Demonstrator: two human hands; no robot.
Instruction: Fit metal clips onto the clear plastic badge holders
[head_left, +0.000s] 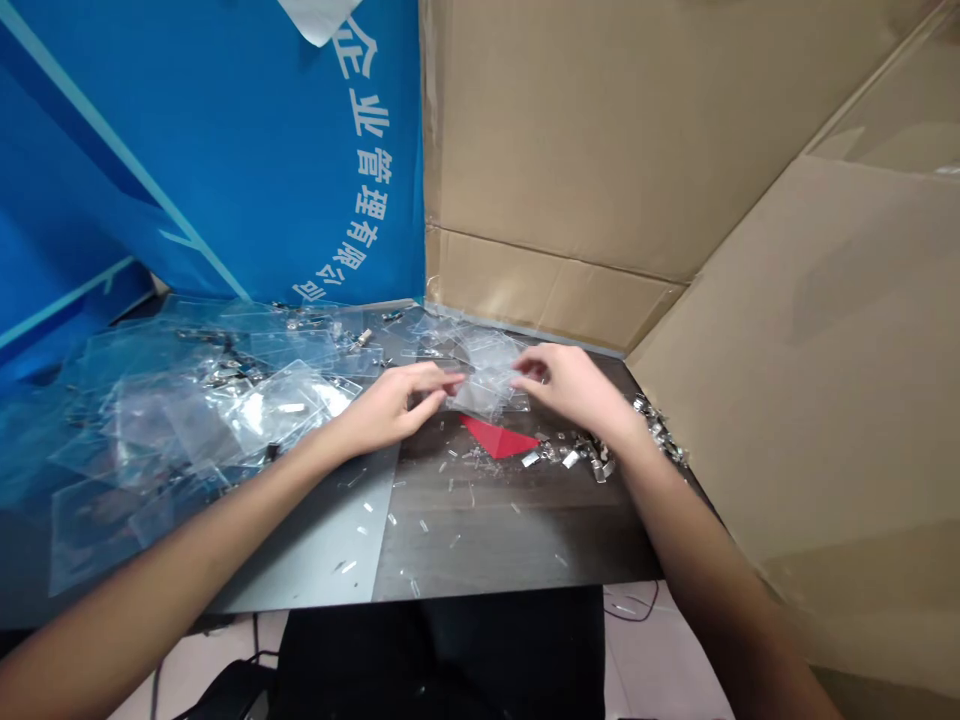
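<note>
We pinch clear plastic sleeve (487,375) with narrow left hand (390,410) and right hand (570,385), seemingly holding it taut, above red triangle (495,437); metal clips (570,455) lie right of it.

The left hand (386,410) and right hand (574,385) are slim-fingered and ungloved; the left forearm (172,540) and right forearm (712,570) are bare. A black garment (442,660), probably trousers, covers the lap, though it looks too dark to show seams or markings.

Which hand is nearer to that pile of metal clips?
Right. The right hand sits just beyond the metal clips; the left hand is well to their left, past the red piece.
</note>
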